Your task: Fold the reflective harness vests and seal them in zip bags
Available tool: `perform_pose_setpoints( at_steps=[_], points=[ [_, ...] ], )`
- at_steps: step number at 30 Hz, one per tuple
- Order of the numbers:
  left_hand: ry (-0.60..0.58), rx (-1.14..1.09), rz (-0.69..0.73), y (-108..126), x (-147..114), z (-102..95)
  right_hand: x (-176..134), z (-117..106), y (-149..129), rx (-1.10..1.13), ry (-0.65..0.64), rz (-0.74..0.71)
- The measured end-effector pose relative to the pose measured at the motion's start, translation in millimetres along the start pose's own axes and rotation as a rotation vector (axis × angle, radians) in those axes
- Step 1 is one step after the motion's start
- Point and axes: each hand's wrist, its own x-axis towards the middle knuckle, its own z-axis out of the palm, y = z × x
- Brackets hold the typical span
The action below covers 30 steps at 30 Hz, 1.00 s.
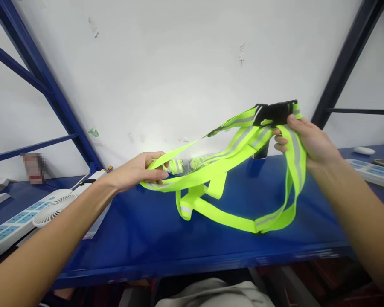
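Stretched between my two hands is a neon yellow reflective strap harness (230, 160) with grey stripes. My left hand (144, 170) grips its looped straps at the left end. At the other end, my right hand (310, 138) has its fingers closed around the straps, its thumb by the black plastic buckle (275, 114). The buckle looks fastened. Loose loops of strap hang below, over the blue table. Behind the harness, partly hidden, lie bundles of similar yellow reflective strap (176, 166), and a dark upright object (261, 151) shows under the buckle.
A white power strip (22, 219) and a small white fan (53, 209) are on the left of the blue table (131, 238). Another power strip (371, 172) and a white mouse-like object (364, 150) sit at right. Blue metal posts (51, 89) rise beside the white wall.
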Motion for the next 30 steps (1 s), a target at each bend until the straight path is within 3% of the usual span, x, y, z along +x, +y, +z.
perform_pose_setpoints(
  at_steps=[4, 6, 9, 12, 14, 18, 20, 23, 26, 28, 30],
  points=[
    [0.260, 0.413, 0.087, -20, 0, -11.7, -4, -1, -9, 0.026, 0.007, 0.037],
    [0.429, 0.512, 0.088, -33, 6, -16.3, -8, 3, -11, 0.046, -0.008, 0.037],
    [0.588, 0.332, -0.021, -45, 16, -20.5, -14, 12, -11, 0.055, -0.003, 0.045],
    [0.609, -0.053, -0.007, -40, 22, -16.7, -18, 17, -7, -0.003, 0.069, 0.076],
    [0.588, -0.186, 0.086, -30, 23, -10.9, -20, 19, -3, -0.042, 0.068, 0.103],
    [0.472, -0.212, 0.169, -13, 23, -4.5, -23, 23, 2, -0.027, 0.022, 0.133],
    [0.327, -0.144, 0.078, -12, 22, -5.5, -23, 25, 3, 0.004, 0.025, 0.133],
    [0.017, 0.159, -0.133, -20, 19, -5.7, -24, 29, 5, 0.067, 0.005, 0.155],
    [-0.250, 0.427, -0.171, -26, 20, 4.3, -27, 36, 11, 0.108, -0.047, 0.214],
    [-0.265, 0.442, -0.115, -24, 23, 18.0, -30, 42, 16, 0.104, -0.094, 0.248],
    [-0.183, 0.386, -0.066, -20, 29, 35.4, -33, 51, 18, 0.090, -0.134, 0.264]
  ],
)
